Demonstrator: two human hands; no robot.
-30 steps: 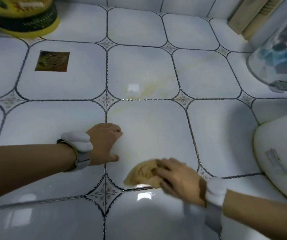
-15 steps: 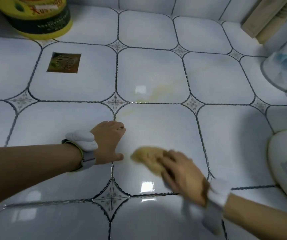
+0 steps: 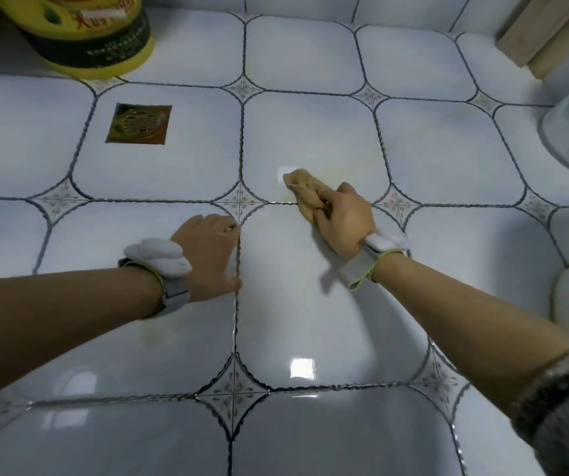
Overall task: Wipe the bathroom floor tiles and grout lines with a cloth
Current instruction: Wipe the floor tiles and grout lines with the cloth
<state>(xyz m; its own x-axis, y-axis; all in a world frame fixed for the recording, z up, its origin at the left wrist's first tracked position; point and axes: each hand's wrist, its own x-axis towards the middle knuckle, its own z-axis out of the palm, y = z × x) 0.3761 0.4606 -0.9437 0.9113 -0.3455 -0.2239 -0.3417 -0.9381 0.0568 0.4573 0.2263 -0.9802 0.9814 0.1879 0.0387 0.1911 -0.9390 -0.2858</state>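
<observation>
- Cloth (image 3: pixel 302 188): tan, bunched; lies across the grout line (image 3: pixel 281 203) between two floor tiles (image 3: pixel 310 139). Judged soft, light, pliant; best gripped as a wad at its near end.
- Right hand (image 3: pixel 343 221): fingers closed on the cloth, pressing it down.
- Left hand (image 3: pixel 207 255): empty, spread flat on the floor, bracing.
- Yellowish stain (image 3: pixel 336 171): just beyond the cloth.
- Floor drain (image 3: pixel 138 123): well apart, far left.
- Yellow container (image 3: pixel 83 29): behind the drain.

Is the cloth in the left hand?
No, the right hand grips the cloth; the left hand rests bare on the tile.
</observation>
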